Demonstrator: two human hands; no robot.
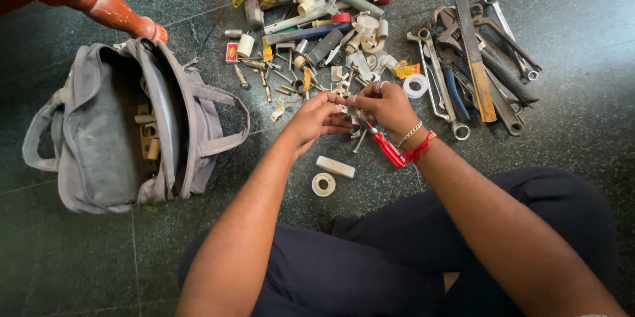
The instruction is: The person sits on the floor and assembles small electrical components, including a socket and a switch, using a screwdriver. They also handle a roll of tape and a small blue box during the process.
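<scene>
The open tool bag [126,125] lies on the floor [582,45] at the left, with fittings inside it. A furniture leg [122,16] stands just behind the bag. The heap of small parts [317,39] spreads behind the left hand [317,118] and right hand [387,105], which meet at the centre. The wrenches [450,79] and file [473,49] lie at the right. A tape roll [323,184] lies before the hands, just beside a small block [335,167]. A screwdriver [387,148] lies under the right wrist.

Bare forearms, no sleeves in view. Right wrist: a thin silver chain bracelet [409,134] and a red thread band [419,151] just beside it. Ring on a right finger. Dark navy trousers [370,264] near the bottom.
</scene>
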